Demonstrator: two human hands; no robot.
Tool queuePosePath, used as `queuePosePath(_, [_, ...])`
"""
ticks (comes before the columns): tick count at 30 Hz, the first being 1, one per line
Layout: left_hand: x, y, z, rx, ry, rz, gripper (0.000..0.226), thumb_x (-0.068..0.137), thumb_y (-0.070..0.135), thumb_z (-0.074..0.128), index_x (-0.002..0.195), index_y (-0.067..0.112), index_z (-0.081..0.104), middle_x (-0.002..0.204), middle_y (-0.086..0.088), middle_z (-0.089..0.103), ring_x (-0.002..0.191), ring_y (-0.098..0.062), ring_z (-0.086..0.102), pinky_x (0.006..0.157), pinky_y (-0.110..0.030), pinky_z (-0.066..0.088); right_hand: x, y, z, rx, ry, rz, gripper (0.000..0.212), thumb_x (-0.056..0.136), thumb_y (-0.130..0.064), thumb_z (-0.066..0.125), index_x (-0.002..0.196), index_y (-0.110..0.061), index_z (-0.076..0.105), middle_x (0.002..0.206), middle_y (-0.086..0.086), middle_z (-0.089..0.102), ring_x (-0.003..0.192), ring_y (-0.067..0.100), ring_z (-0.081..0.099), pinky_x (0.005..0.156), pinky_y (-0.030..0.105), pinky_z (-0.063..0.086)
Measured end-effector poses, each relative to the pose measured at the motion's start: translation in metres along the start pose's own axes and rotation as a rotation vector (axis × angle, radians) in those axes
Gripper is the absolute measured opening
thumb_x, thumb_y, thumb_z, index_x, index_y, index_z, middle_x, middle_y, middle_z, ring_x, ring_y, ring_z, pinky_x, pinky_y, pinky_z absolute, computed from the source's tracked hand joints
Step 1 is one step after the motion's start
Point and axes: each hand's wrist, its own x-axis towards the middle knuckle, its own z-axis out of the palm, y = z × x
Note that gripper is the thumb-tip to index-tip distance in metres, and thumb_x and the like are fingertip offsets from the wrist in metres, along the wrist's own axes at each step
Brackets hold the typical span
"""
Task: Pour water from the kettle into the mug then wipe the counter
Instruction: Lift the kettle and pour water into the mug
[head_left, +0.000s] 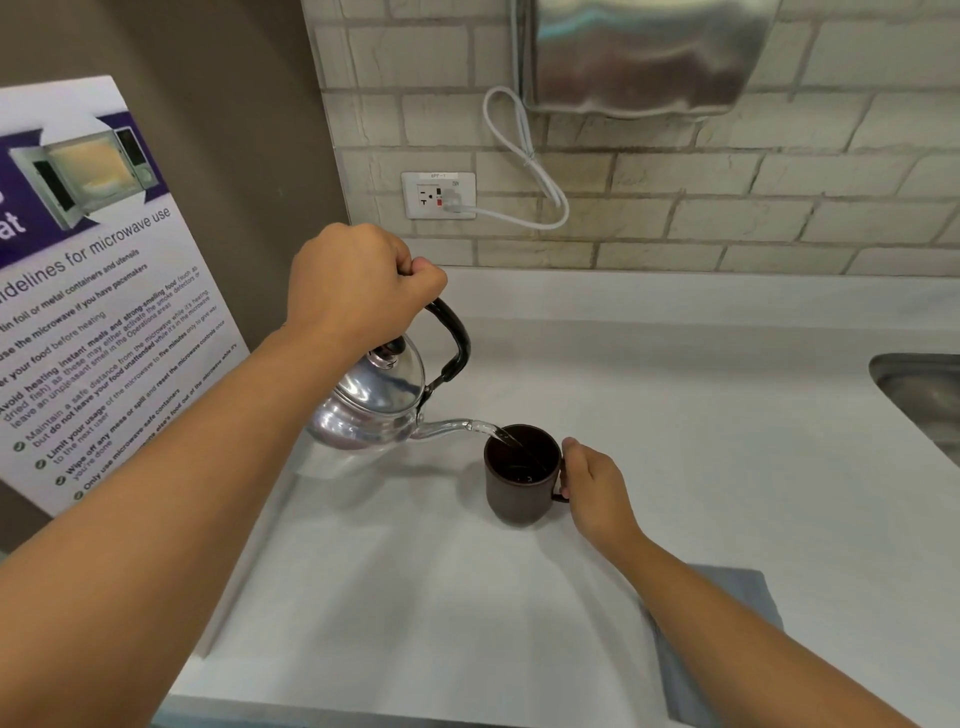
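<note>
A shiny metal kettle (371, 402) with a black handle hangs tilted above the white counter (675, 415), its spout pointing right. My left hand (358, 283) is closed around the top of that handle. A thin stream of water runs from the spout into a dark brown mug (519, 483) standing upright on the counter. My right hand (595, 486) grips the mug's handle on its right side. A grey cloth (748, 603) lies flat near the counter's front edge, partly hidden under my right forearm.
A steel sink (924, 400) is set into the counter at the far right. A microwave guidelines poster (98, 291) leans on the left wall. On the tiled back wall are a socket (439, 195) with a white cable and a metal dispenser (644, 52) above.
</note>
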Motion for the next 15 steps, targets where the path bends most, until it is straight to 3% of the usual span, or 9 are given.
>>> queuePosePath(4, [-0.0002, 0.0002, 0.0002, 0.001, 0.003, 0.003, 0.035, 0.076, 0.023, 0.053, 0.051, -0.001, 0.055, 0.041, -0.009, 0.036, 0.045, -0.023, 0.03, 0.054, -0.034, 0.048, -0.0003, -0.0003, -0.0003, 0.011, -0.002, 0.001, 0.043, 0.098, -0.028, 0.033, 0.059, -0.01, 0.035, 0.054, 0.004, 0.042, 0.056, 0.018, 0.041, 0.062, 0.034, 0.04])
queuePosePath(15, [-0.0052, -0.0016, 0.0054, -0.013, -0.004, 0.004, 0.034, 0.076, 0.023, 0.053, 0.05, 0.001, 0.057, 0.041, -0.009, 0.039, 0.044, -0.022, 0.033, 0.056, -0.037, 0.053, -0.0015, -0.0024, -0.0005, -0.003, -0.006, 0.002, 0.042, 0.098, -0.028, 0.032, 0.06, -0.01, 0.036, 0.055, 0.005, 0.042, 0.057, 0.019, 0.041, 0.063, 0.034, 0.04])
